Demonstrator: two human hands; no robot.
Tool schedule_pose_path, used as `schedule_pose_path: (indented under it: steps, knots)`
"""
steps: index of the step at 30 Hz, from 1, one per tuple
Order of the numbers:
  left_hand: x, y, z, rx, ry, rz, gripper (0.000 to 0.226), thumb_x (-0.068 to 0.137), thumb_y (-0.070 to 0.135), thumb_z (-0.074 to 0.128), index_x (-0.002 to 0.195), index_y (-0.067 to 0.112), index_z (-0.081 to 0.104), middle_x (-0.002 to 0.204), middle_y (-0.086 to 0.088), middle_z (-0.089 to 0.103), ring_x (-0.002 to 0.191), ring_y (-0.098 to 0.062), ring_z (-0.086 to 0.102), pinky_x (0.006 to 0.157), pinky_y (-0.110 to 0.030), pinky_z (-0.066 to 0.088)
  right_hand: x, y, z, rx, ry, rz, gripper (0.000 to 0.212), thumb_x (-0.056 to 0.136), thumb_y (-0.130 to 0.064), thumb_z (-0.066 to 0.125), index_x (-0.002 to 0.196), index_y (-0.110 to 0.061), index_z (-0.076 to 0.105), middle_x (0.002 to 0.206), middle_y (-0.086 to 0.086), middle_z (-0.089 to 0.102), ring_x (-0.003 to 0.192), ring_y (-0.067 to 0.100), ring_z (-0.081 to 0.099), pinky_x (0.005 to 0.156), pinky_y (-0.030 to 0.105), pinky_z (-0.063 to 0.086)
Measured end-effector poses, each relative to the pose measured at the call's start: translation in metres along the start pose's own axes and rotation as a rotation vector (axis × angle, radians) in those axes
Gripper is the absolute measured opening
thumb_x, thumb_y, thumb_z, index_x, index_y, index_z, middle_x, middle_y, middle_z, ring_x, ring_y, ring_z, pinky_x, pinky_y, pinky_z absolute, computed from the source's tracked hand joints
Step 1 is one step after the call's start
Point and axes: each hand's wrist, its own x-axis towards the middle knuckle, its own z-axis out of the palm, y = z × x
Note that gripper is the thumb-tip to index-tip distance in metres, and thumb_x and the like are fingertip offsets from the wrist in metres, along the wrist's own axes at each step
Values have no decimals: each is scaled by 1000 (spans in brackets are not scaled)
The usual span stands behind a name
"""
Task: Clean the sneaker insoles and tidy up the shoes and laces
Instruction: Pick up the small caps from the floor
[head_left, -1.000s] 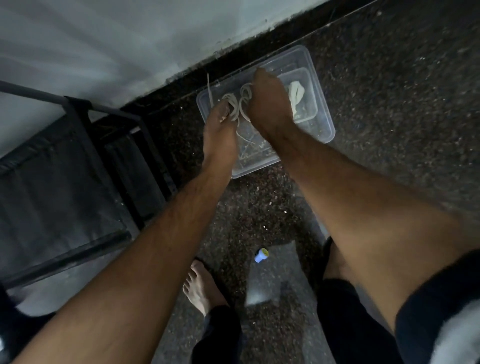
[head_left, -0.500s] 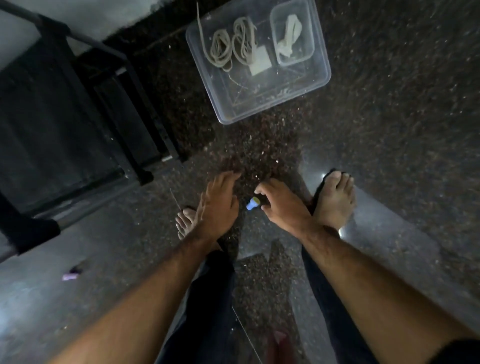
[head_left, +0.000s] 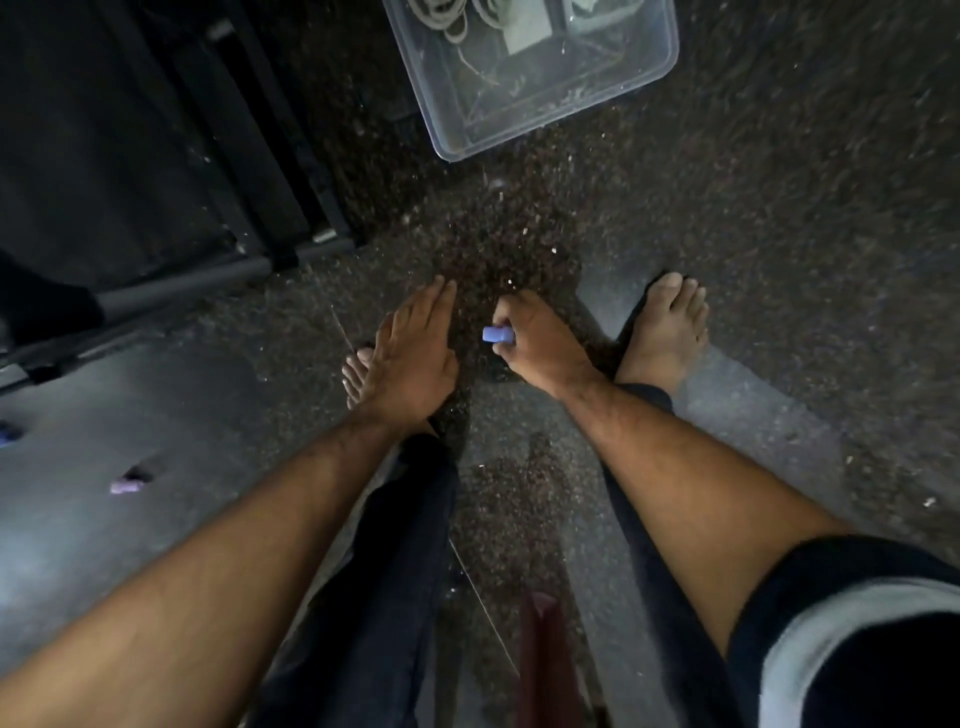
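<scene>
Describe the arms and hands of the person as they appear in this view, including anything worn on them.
Both forearms are bare and show dark hair; no watch, ring, band or glove is visible on the left hand or the right hand. The only clothing on an arm is a short sleeve on the right upper arm, dark with a broad light grey stripe across it. The left upper arm is out of frame.

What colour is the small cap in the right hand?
Light blue-violet cap, pinched by the right hand; head view.

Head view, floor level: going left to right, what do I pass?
Small purple object → left hand, fingers straight → small blue cap, pinched by the right hand → bare right foot.
</scene>
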Motion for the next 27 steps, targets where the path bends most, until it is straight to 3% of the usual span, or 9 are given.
schedule_pose_path:
  steps: [2,5,11,16,23,27]
  knots:
    - [-23,8,-21,-8,-14,15,80,93,13,57,161,12,16,169,-8,14,153,-29,18,123,-47,21,-21,-20,-23,134,30,81,13,82,-2,70,90,-6,60,97,8,61,90,23,61,74,29,44]
    - [-65,29,-63,-17,-30,17,79,91,12,59,160,10,20,168,-11,19,152,-32,22,122,-51,25,-60,-62,-72,204,13,88,11,83,-5,69,87,-10,60,92,3,64,83,15,60,69,28,45]
    - [-159,64,-157,-112,55,14,73,84,14,57,153,8,35,160,-16,36,147,-33,35,117,-55,34,-137,-162,-168,105,-87,-18,17,78,-5,65,93,-14,66,96,5,61,86,15,58,79,25,42]
    - [-261,87,-227,-193,204,-1,73,83,10,56,153,0,36,158,-21,38,145,-36,39,119,-50,34,-193,-261,-222,-33,-161,-221,10,90,-16,69,98,-12,68,98,5,68,91,18,61,88,32,46]
    - [-401,88,-257,-367,439,-262,77,77,10,67,150,3,44,154,-18,46,139,-33,48,114,-48,42,-251,-390,-243,-241,-365,-458,11,90,-23,73,101,-18,71,94,-5,66,90,12,60,86,28,47]
    - [-460,72,-249,-510,575,-471,76,77,19,58,150,6,44,154,-15,46,138,-30,50,112,-46,44,-265,-457,-215,-370,-478,-603,11,89,-25,75,99,-22,70,90,-9,63,85,6,57,81,22,44]
